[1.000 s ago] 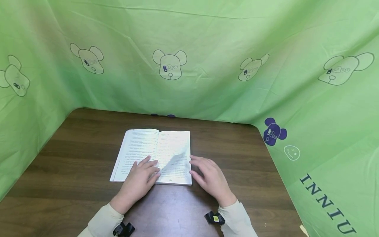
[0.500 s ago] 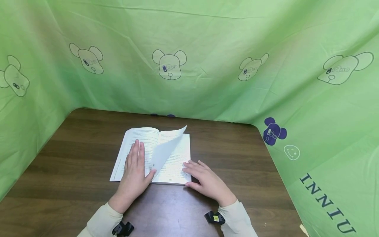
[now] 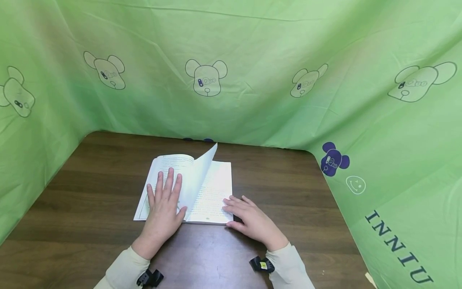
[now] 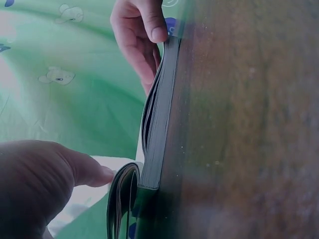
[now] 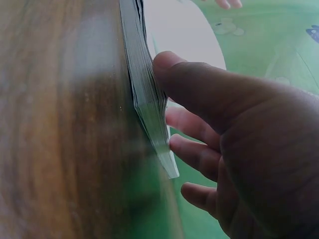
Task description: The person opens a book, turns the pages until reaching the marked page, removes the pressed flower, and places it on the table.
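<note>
An open book [image 3: 215, 192] with printed pages lies on the table in the head view. One leaf [image 3: 196, 176] stands raised near the spine and leans to the left. My left hand [image 3: 164, 212] is spread over the left-hand page, its fingers straight, with the thumb beside the foot of the raised leaf. At the lower right of the book my right hand [image 3: 252, 222] rests its fingertips on the right-hand page. The right wrist view shows its thumb [image 5: 172, 64] at the edge of the page block [image 5: 144, 74], fingers extended and relaxed.
The brown wooden table [image 3: 90, 192] surrounds the book. A green curtain [image 3: 252, 100] printed with bear heads hangs behind and along both sides. Small black devices sit at the left wrist [image 3: 149, 279] and right wrist [image 3: 262, 265].
The leaf has swung up from the right-hand side toward the spine. My left hand has shifted left and spread its fingers over the left page. My right hand has moved onto the right page's edge.
</note>
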`<act>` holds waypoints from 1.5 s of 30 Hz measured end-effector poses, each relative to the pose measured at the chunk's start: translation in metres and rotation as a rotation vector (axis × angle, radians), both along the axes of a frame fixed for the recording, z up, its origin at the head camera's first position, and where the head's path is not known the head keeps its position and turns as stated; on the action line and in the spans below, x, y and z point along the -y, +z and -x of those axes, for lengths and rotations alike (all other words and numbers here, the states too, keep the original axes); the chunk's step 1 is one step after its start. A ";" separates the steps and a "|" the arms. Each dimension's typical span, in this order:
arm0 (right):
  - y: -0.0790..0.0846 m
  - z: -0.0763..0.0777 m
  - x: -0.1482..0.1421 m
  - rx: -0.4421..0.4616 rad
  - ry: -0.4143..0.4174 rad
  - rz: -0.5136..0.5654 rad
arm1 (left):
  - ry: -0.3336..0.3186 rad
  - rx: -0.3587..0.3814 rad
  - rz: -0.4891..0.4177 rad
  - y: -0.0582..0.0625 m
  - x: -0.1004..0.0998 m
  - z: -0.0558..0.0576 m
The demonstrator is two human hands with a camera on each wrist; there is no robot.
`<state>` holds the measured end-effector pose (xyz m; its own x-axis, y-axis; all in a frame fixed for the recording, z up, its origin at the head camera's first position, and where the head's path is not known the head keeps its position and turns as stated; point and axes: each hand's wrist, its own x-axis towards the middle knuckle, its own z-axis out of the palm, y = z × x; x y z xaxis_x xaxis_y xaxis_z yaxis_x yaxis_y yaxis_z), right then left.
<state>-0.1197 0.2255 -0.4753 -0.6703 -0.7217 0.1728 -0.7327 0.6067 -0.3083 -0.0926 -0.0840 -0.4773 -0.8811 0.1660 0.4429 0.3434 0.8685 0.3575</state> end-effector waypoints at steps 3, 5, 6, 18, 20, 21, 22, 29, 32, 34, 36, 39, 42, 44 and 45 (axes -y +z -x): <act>-0.001 0.001 0.000 0.014 -0.005 -0.011 | 0.000 0.016 0.016 0.000 0.000 0.000; -0.001 0.001 0.000 0.027 -0.010 -0.016 | -0.006 0.024 0.023 0.000 0.001 0.000; -0.001 0.002 0.000 0.033 -0.012 -0.017 | -0.009 0.029 0.028 0.000 0.001 0.001; 0.001 0.002 0.002 0.024 -0.015 -0.002 | -0.026 0.085 0.076 -0.004 0.001 0.001; 0.002 0.002 0.002 0.016 -0.010 0.005 | -0.032 0.120 0.089 -0.004 0.001 0.001; 0.002 0.001 0.002 0.010 -0.008 0.008 | -0.036 0.140 0.094 -0.005 0.001 0.000; 0.002 0.001 0.002 0.004 -0.007 0.010 | -0.039 0.162 0.099 -0.005 0.001 0.000; 0.002 0.001 0.003 -0.035 -0.002 0.005 | -0.044 0.264 0.093 -0.006 0.000 -0.002; 0.003 0.001 0.004 -0.042 0.001 0.008 | -0.039 0.293 0.098 -0.005 0.001 -0.003; 0.003 0.001 0.004 -0.040 0.001 0.008 | -0.038 0.314 0.099 -0.005 0.001 -0.003; 0.004 0.001 0.004 -0.035 -0.005 0.003 | -0.032 0.332 0.105 -0.004 0.001 -0.003; 0.004 0.001 0.005 -0.017 -0.018 0.002 | -0.025 0.338 0.113 -0.003 0.002 -0.003; 0.004 0.001 0.005 -0.002 -0.032 -0.006 | -0.018 0.345 0.124 -0.003 0.003 -0.003; 0.004 0.002 0.006 0.005 -0.042 -0.012 | -0.017 0.355 0.127 -0.002 0.003 -0.002; 0.003 0.002 0.006 0.006 -0.047 -0.016 | -0.017 0.362 0.127 -0.002 0.003 -0.002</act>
